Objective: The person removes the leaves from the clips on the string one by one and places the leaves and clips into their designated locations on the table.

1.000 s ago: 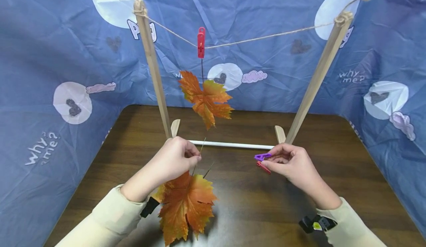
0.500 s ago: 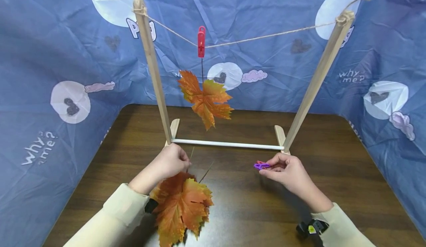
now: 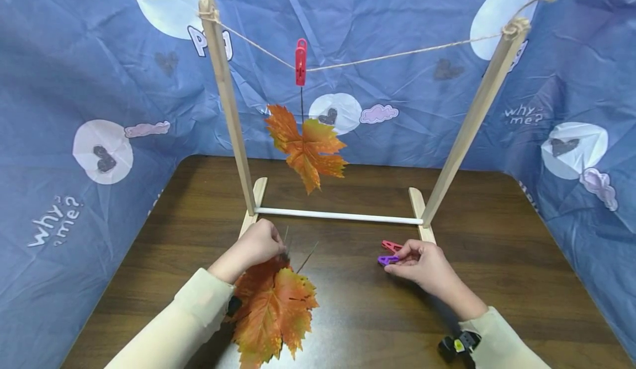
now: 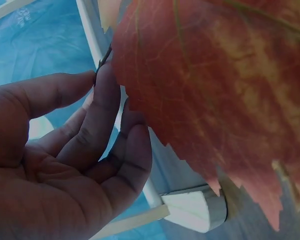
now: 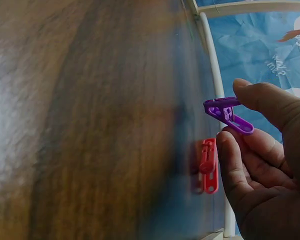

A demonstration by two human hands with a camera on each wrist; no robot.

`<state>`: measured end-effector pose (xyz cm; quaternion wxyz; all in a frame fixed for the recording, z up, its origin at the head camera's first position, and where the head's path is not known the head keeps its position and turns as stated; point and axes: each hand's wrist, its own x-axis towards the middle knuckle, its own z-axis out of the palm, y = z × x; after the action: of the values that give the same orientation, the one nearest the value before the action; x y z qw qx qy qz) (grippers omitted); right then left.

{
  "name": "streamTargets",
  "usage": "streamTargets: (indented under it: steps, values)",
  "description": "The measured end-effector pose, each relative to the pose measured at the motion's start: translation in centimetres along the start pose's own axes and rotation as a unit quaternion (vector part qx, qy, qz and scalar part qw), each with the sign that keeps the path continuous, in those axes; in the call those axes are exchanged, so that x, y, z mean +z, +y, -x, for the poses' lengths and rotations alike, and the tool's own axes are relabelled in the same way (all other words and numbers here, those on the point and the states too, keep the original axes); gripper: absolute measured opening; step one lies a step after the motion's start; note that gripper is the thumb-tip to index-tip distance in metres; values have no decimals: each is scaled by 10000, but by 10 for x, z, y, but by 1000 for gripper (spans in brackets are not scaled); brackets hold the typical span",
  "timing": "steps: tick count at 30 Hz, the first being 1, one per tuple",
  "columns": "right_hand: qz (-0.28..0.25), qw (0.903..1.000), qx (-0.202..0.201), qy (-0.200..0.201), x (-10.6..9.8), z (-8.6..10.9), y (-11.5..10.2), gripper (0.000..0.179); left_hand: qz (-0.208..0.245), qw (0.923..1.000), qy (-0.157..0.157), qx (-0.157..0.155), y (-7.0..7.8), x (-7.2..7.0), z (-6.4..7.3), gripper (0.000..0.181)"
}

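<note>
My left hand (image 3: pixel 255 244) is low at the middle left, its thumb and index finger pinching the thin stem of a reddish maple leaf (image 4: pixel 190 85). A second orange-yellow maple leaf (image 3: pixel 273 319) overlaps that one in the head view, its stem pointing up and right. On the right, my right hand (image 3: pixel 424 267) pinches a purple clothespin (image 5: pixel 229 114) between thumb and fingers. A red clothespin (image 5: pixel 208 167) lies on the table right beside the fingertips. Another red clothespin (image 3: pixel 300 62) grips the twine (image 3: pixel 377 58), with an orange maple leaf (image 3: pixel 308 151) hanging from it by its stem.
Two wooden posts, left (image 3: pixel 228 109) and right (image 3: pixel 472 126), hold the twine. A white rod (image 3: pixel 338 215) joins their feet low over the brown table (image 3: pixel 367 319). Blue printed cloth (image 3: pixel 397 4) surrounds the back and sides.
Both hands have come down and nearer. The left has lowered the leaves toward the table. The red clothespin, earlier in the right hand with the purple one, now lies apart on the table.
</note>
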<state>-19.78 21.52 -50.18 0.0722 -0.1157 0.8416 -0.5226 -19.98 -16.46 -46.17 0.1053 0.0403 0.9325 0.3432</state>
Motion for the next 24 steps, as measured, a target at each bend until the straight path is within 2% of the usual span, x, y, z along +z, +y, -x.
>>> streamTargets:
  steps: [4, 7, 14, 24]
  values:
    - [435, 9990, 37, 89, -1, 0, 5, 31, -71, 10000, -36, -47, -1, 4, -2, 22]
    - [890, 9959, -108, 139, -2, 1, 7, 30, -190, 9998, -32, -38, -1, 7, -2, 22]
    - [2033, 9774, -447, 366, -2, 2, 5, 30, -351, 9994, -49, -60, 1, 11, -3, 23]
    - [2546, 9657, -417, 287, -3, 4, 1, 30, -443, 9989, 129, 109, -5, 17, -4, 29]
